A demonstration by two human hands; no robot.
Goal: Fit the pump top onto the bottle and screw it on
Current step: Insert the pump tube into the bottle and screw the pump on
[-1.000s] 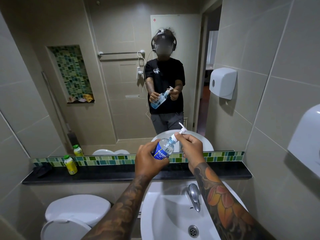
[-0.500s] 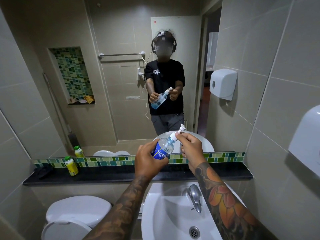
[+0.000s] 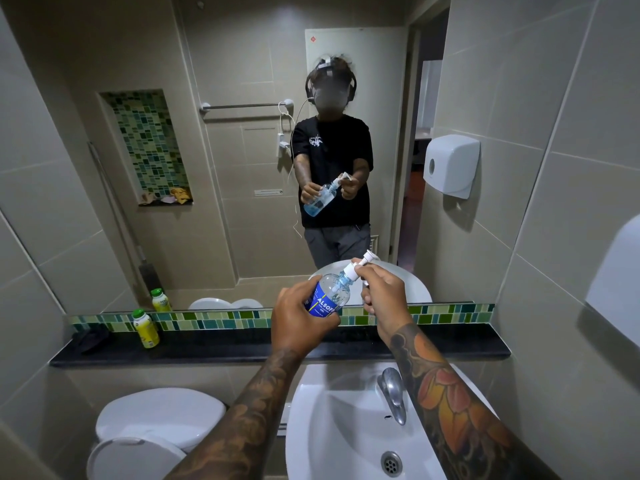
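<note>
We hold the bottle (image 3: 329,295) tilted in the air above the sink (image 3: 332,427), neck pointing up and to the right, in front of the mirror (image 3: 242,168). L hand (image 3: 299,323) has its grip wrapped around the lower body of the bottle, over the blue label. R hand (image 3: 382,294) has its grip pinched on the pump top (image 3: 356,268), fingertips at the white collar, nozzle sticking out beyond them.

Status: fitting step looks done, since the pump top sits on the neck w/ the dip tube visible inside the clear bottle. Screwing step is judged in progress. We cannot tell whether the collar is fully seated; fingers hide the thread.

Remaining, approx.: turn the collar until snug, then release.
</note>
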